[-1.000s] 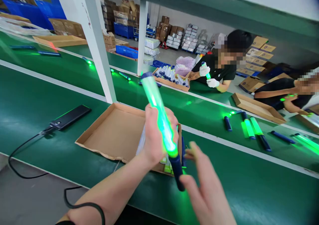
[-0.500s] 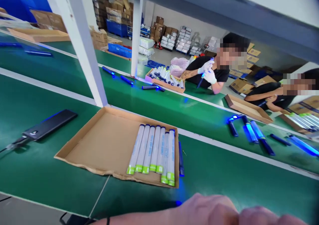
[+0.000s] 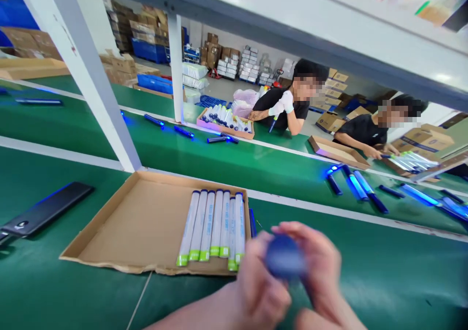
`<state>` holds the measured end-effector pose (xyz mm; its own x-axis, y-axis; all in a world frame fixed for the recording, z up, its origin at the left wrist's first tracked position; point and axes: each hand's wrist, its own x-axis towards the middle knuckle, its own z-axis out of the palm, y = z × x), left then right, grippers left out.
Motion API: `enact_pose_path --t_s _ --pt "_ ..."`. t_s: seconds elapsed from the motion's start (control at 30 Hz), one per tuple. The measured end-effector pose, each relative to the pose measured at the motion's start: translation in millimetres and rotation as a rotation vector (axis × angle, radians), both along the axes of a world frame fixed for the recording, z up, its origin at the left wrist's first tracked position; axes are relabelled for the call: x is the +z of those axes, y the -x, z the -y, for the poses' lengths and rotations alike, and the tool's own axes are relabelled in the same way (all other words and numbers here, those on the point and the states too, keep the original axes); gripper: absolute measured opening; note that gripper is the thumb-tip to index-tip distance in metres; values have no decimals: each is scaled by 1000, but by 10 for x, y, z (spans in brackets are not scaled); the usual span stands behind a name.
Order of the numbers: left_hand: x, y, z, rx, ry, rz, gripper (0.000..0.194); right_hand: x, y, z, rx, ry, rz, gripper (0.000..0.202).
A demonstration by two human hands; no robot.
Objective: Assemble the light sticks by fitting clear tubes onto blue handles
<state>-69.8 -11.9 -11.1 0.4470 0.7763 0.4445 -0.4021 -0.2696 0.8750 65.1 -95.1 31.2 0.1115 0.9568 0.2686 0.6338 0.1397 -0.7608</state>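
Note:
My left hand [image 3: 258,279] and my right hand [image 3: 320,259] are closed around a blue-capped tube [image 3: 284,257], its round dark blue end turned towards me. Motion blur and my fingers hide the rest of it. Just left of my hands, a shallow cardboard tray [image 3: 120,218] holds several clear tubes [image 3: 210,225] in a row on its right side, with dark blue caps at the far end and green bands at the near end. Against the tray's right wall lies a thin blue stick [image 3: 252,223], partly hidden by my left hand.
A flat black device [image 3: 51,210] with a cable lies at left. Beyond the tray, several lit blue sticks [image 3: 360,184] rest on the green belt [image 3: 263,162]. A white post [image 3: 84,81] rises behind the tray; two co-workers sit across, near other trays.
My hands have risen from the bottom edge into view, showing the blue-capped tube between them. The view has shifted. One co-worker's hands are now at a tray of tubes.

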Motion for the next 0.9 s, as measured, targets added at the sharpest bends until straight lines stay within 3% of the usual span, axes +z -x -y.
enact_pose_path --t_s 0.1,0.17,0.23,0.27,0.33,0.4,0.5,0.63,0.73,0.8,0.83,0.9 --pt "235 250 -491 269 87 -97 38 -264 69 -610 121 124 -17 43" --pt "255 496 -846 443 48 -430 48 -381 -103 -1222 31 139 24 39" --pt "154 795 -1122 507 -32 -1044 43 -405 -405 -1890 -111 155 107 35" --pt "72 947 -1212 500 9 -1316 36 -392 -569 -2197 -162 175 150 32" --pt "-107 1214 -1296 448 111 -1549 25 -361 -851 -2668 -224 216 224 31" --pt "-252 1398 -1289 397 174 -1567 21 -375 -1005 -2877 -252 252 285 32" --pt "-346 1516 -1241 444 185 -1596 26 -531 -979 -2690 -210 299 348 30" --pt "-333 1524 -1278 572 178 -1586 33 -814 -711 -1905 77 408 366 24" --pt "-241 1441 -1333 564 168 -1471 31 -880 -540 -1406 273 385 385 25" --pt "-106 1303 -1330 570 235 -1113 33 -842 -494 -1238 348 312 436 36" --pt "-16 1209 -1311 535 357 -819 33 -814 -494 -1196 386 278 473 47" --pt "190 994 -1250 346 712 -185 28 -769 -528 -1164 477 233 552 60"
